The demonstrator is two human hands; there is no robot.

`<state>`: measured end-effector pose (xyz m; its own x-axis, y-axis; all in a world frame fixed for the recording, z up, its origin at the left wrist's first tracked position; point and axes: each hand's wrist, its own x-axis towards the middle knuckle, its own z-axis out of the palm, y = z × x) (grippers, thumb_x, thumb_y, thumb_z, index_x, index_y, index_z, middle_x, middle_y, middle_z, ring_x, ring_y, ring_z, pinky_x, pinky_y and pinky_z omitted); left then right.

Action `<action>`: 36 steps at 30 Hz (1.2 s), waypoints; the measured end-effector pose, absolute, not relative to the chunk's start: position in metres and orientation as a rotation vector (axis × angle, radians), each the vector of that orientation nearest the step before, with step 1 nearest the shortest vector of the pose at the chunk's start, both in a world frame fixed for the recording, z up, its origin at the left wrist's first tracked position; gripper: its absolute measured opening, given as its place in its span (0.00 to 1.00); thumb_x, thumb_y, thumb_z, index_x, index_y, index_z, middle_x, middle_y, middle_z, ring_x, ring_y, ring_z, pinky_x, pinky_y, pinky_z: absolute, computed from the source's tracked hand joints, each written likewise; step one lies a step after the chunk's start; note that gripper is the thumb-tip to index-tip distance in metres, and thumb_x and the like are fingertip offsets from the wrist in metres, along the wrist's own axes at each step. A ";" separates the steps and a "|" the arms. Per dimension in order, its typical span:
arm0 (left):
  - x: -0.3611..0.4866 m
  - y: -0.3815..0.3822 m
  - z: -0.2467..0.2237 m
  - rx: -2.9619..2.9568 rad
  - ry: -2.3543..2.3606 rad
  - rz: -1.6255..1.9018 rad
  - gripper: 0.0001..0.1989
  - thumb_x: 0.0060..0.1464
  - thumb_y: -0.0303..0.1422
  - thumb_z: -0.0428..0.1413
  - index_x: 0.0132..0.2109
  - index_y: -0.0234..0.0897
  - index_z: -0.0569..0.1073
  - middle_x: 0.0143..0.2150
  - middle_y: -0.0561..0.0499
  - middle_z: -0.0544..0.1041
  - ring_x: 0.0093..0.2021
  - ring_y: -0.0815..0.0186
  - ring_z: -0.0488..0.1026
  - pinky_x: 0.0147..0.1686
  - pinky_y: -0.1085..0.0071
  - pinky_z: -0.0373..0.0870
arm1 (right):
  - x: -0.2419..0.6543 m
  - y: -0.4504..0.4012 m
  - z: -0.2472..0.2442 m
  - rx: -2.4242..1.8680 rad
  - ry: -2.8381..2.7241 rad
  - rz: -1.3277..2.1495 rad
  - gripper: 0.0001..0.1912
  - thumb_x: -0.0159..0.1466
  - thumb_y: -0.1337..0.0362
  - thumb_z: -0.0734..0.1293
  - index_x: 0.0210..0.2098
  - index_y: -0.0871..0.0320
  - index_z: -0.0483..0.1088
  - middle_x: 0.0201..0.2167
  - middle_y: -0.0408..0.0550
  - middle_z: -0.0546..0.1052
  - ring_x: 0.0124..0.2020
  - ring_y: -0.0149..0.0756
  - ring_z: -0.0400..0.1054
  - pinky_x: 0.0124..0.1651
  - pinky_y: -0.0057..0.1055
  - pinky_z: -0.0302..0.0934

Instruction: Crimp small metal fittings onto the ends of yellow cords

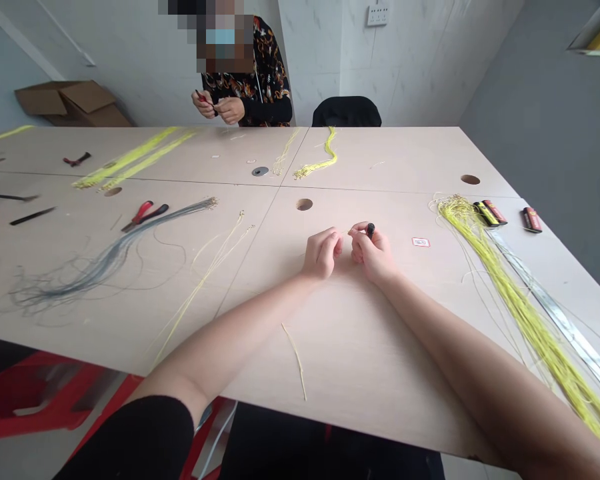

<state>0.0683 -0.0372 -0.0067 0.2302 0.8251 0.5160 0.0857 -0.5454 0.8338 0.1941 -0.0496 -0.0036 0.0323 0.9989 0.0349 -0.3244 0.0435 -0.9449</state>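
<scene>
My left hand is closed in a pinch above the middle of the table, its fingertips pressed together at a thin pale-yellow cord. Close beside it, my right hand is also closed, with thumb and index finger pinching near the same spot. A dark round-ended tool sticks up out of the right fist; the rest is hidden by the fingers. A short length of yellow cord lies on the table by my left forearm. A small red-edged label lies right of my right hand.
A yellow cord bundle, a silvery strip and several lighter-like cylinders lie at right. Grey cords, red-handled pliers and loose yellow cords lie at left. Across the table, a person holds a red-handled tool.
</scene>
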 end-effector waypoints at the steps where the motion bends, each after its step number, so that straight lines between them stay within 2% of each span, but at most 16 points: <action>1: 0.068 -0.038 -0.007 1.855 0.835 1.369 0.22 0.61 0.40 0.40 0.21 0.38 0.60 0.18 0.52 0.62 0.21 0.69 0.59 0.25 0.68 0.57 | 0.194 -0.050 -0.002 -0.946 -0.952 1.305 0.09 0.54 0.59 0.66 0.27 0.55 0.61 0.12 0.32 0.53 0.14 0.23 0.44 0.18 0.24 0.41; 11: 0.069 -0.049 0.004 2.315 1.034 1.217 0.22 0.62 0.47 0.35 0.29 0.39 0.62 0.24 0.50 0.69 0.24 0.67 0.64 0.26 0.69 0.55 | 0.197 -0.048 -0.003 -0.914 -0.860 1.276 0.09 0.53 0.60 0.66 0.28 0.55 0.60 0.12 0.31 0.52 0.14 0.23 0.44 0.17 0.23 0.44; 16: 0.067 -0.039 0.021 2.152 1.279 1.124 0.22 0.60 0.53 0.38 0.34 0.40 0.63 0.26 0.51 0.71 0.24 0.63 0.67 0.26 0.69 0.56 | 0.196 -0.048 0.000 -0.921 -0.800 1.284 0.09 0.51 0.61 0.66 0.26 0.55 0.60 0.12 0.31 0.51 0.14 0.23 0.43 0.17 0.23 0.41; 19: 0.057 -0.028 0.037 2.020 1.262 1.222 0.23 0.59 0.54 0.40 0.35 0.39 0.65 0.28 0.50 0.72 0.29 0.62 0.69 0.29 0.69 0.59 | 0.197 -0.047 0.000 -0.908 -0.771 1.283 0.09 0.50 0.62 0.66 0.26 0.55 0.60 0.12 0.31 0.51 0.14 0.22 0.43 0.17 0.23 0.40; 24: 0.035 -0.011 0.063 1.858 1.112 1.332 0.27 0.59 0.55 0.37 0.37 0.39 0.68 0.35 0.47 0.73 0.35 0.63 0.70 0.33 0.69 0.63 | 0.197 -0.048 -0.001 -0.893 -0.759 1.294 0.09 0.49 0.62 0.66 0.26 0.55 0.60 0.12 0.31 0.52 0.14 0.22 0.43 0.17 0.22 0.40; 29: 0.021 -0.004 0.081 1.765 1.096 1.347 0.31 0.56 0.59 0.36 0.36 0.37 0.68 0.34 0.48 0.72 0.35 0.66 0.68 0.33 0.71 0.65 | 0.199 -0.049 0.001 -0.900 -0.722 1.279 0.09 0.50 0.64 0.66 0.26 0.55 0.60 0.12 0.31 0.52 0.14 0.22 0.44 0.16 0.22 0.40; 36: 0.013 -0.016 0.093 1.741 1.298 1.165 0.34 0.56 0.59 0.31 0.37 0.38 0.69 0.40 0.47 0.74 0.41 0.65 0.70 0.37 0.70 0.67 | 0.244 -0.037 0.030 -0.892 -0.487 1.088 0.07 0.52 0.69 0.64 0.26 0.55 0.58 0.12 0.31 0.48 0.13 0.22 0.40 0.15 0.21 0.37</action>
